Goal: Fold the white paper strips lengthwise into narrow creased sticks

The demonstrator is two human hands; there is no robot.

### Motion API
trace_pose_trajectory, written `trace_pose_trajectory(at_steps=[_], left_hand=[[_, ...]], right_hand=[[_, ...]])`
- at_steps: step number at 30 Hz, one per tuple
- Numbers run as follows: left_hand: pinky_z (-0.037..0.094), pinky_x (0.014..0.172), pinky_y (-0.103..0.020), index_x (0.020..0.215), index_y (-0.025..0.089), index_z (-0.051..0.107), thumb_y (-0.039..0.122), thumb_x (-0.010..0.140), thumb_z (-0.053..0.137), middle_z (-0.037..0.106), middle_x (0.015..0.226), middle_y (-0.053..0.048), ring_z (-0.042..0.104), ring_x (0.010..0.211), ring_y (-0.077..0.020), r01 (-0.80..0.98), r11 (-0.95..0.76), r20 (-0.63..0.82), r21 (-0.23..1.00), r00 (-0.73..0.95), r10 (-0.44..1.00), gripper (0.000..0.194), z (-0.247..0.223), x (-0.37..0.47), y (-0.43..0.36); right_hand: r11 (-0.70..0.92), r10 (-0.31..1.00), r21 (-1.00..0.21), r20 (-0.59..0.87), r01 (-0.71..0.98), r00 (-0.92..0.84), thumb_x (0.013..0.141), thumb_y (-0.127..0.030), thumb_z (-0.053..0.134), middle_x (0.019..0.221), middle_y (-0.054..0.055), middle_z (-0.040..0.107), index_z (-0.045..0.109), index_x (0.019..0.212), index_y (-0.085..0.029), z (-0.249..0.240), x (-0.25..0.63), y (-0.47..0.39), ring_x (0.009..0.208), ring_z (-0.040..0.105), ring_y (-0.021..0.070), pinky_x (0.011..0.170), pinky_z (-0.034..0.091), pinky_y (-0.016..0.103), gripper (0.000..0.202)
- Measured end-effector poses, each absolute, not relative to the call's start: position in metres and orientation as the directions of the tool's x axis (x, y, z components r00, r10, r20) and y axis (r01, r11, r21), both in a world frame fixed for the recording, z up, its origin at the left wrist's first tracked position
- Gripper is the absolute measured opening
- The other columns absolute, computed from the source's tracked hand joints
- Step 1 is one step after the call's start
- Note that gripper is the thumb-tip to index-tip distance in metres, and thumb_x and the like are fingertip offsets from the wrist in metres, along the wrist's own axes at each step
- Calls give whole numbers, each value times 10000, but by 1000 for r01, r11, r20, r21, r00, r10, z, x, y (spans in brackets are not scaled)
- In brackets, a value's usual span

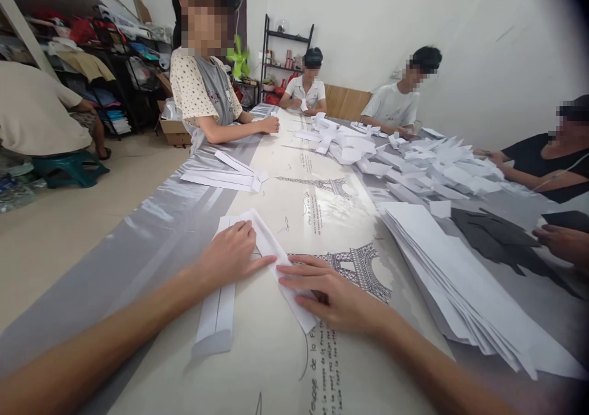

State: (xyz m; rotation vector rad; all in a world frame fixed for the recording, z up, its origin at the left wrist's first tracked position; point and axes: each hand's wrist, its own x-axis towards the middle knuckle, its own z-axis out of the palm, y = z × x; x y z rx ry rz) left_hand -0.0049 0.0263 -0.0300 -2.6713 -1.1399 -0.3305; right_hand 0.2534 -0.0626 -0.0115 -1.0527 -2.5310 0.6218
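Table (151, 267) comes nearest, its grey cover topped by a long pale printed runner (271, 366); co-workers sit or stand along its left, far and right edges. Toward the far right corner spreads a big heap of folded white paper (432, 160); nearer, a fanned stack of white sheets (455, 286) lies just beyond the right arm, with dark pieces (488, 234) between it and the right edge. Folded strips (218, 178) rest near the left edge. One folded piece (215, 307) lies partly under the left hand (232, 249), whose fingers bend while its thumb stretches wide onto a white paper strip (271, 243). That strip slants across the runner beneath both hands; the right hand (340, 289) lays loosely spread fingers on it.
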Motion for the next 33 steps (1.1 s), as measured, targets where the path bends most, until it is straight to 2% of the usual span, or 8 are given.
trace_pose_trajectory(at_steps=[5,10,13,16,21,25,30,33], left_hand=[[527,867,-430,962,90,658,676,972,457,676,1046,-206,628,1048,-338,761,-640,263,-107,642,720,619,-24,-4,25],[513,842,-403,960,113,611,662,966,488,639,1036,-163,619,993,-305,776,-629,223,-50,623,750,562,-19,-3,24],[509,827,-393,1093,104,600,652,961,505,620,1144,-171,625,996,-298,777,-630,232,-16,616,753,571,-19,-4,24],[486,899,-430,1291,105,559,638,959,518,592,1280,-185,605,1075,-323,750,-661,285,-28,639,714,629,-21,-6,26],[455,931,-468,1354,130,571,662,957,495,613,1276,-172,577,1113,-350,732,-681,295,-35,658,693,667,-24,-8,29],[447,946,-468,1376,137,565,668,959,488,597,1315,-175,573,1128,-349,743,-669,288,-27,646,707,680,-24,-8,29],[434,975,-488,1393,96,559,724,969,380,540,1427,-215,555,1183,-379,752,-656,269,-72,648,713,778,-25,-7,29],[416,1006,-514,1437,88,523,733,965,378,507,1485,-228,540,1235,-402,760,-642,249,-99,644,724,813,-26,-6,30]], right_hand=[[697,678,-446,154,562,-718,1029,-199,519,1551,-28,503,536,1463,-283,-15,255,-62,1523,302,184,1237,342,462,443],[737,639,-413,166,535,-751,1042,-219,495,1547,-8,508,519,1472,-289,-10,253,-61,1478,396,164,1253,307,456,436],[733,641,-415,155,539,-752,1022,-211,523,1525,-7,534,545,1447,-305,-5,253,-60,1451,439,172,1239,316,470,435],[725,645,-434,153,535,-749,996,-222,564,1489,1,576,591,1400,-305,-1,251,-55,1404,502,184,1214,337,469,413],[697,693,-444,212,563,-689,1026,-227,516,1235,-1,740,685,1261,-334,-9,241,-36,1124,691,194,1051,472,456,308],[720,692,-335,269,608,-670,1007,-185,508,1264,73,673,647,1302,-269,-23,235,-33,1146,637,229,998,514,456,337],[713,700,-256,301,653,-647,1039,-192,442,1479,113,545,479,1467,-211,-29,235,-44,1386,479,260,1112,464,516,430],[716,697,-217,277,663,-662,1059,-219,416,1534,99,513,414,1529,-230,-28,233,-47,1449,431,248,1160,429,526,470]])
